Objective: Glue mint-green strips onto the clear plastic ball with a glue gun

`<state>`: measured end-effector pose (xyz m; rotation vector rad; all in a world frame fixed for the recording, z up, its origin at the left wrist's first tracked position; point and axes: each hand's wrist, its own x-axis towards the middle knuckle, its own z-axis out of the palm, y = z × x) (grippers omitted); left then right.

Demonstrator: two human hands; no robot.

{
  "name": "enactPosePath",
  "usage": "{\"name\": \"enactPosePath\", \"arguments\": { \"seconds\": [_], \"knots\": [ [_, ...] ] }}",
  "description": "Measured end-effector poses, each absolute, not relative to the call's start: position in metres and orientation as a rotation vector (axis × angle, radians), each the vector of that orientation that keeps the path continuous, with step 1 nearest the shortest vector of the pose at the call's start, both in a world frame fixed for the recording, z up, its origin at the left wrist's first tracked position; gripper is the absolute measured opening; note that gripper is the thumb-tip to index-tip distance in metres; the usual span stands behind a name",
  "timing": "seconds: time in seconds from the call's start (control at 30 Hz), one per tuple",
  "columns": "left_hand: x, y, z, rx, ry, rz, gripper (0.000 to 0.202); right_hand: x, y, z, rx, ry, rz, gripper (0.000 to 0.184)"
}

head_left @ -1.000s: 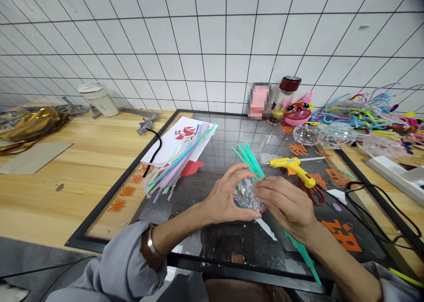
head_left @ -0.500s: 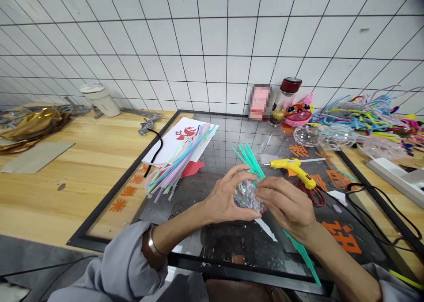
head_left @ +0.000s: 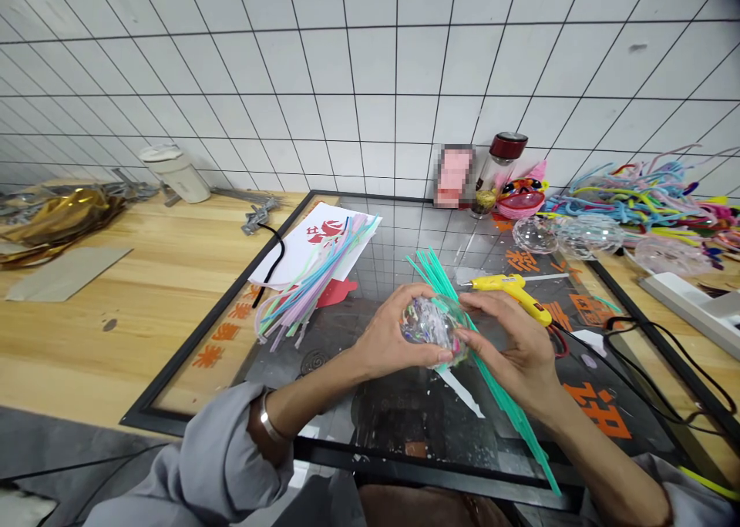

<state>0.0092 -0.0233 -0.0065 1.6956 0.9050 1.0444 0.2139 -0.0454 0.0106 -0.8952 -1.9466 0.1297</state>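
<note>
My left hand [head_left: 391, 333] is curled around the left side of a transparent plastic ball [head_left: 431, 327] that has crumpled, multicoloured bits inside. With thumb and fingertips, my right hand [head_left: 512, 342] grips the ball's right edge. Both hands hold it above the dark glass sheet [head_left: 398, 411]. Under the ball and my right hand runs a bundle of green pipe cleaners [head_left: 514, 411]. A white paper strip [head_left: 462, 394] lies just below the ball. To the right of it rests a yellow glue gun [head_left: 514, 290] with a black cord.
Pastel pipe cleaners [head_left: 315, 288] lie across a white paper sheet [head_left: 289, 257] on the left. Along the wall stand a phone [head_left: 454, 174] and a glass bottle [head_left: 491, 176]. More transparent balls [head_left: 590, 238], colourful pipe cleaners [head_left: 636, 196] and a power strip [head_left: 694, 311] are at the right.
My right hand has shifted slightly right and its fingers have spread wider at the ball's edge. The ball has turned and shows more of its surface.
</note>
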Motion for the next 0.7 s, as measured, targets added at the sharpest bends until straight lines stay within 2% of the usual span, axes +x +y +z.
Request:
{"name": "enactPosePath", "arguments": {
  "seconds": [0.13,0.3,0.53,0.7],
  "knots": [
    [0.009,-0.025,-0.002,1.577,0.927,0.989,0.065,0.218,-0.044,0.009,-0.946,-1.899,0.314,0.03],
    [0.008,-0.022,-0.003,1.478,0.904,0.986,0.068,0.221,-0.043,0.006,-0.961,-1.89,0.47,0.036],
    [0.007,-0.021,-0.001,1.435,0.905,1.012,0.069,0.22,-0.043,0.001,-1.02,-2.069,0.532,0.073],
    [0.008,-0.021,-0.001,1.419,0.898,0.997,0.07,0.22,-0.043,-0.004,-1.057,-2.112,0.592,0.084]
  ]
}}
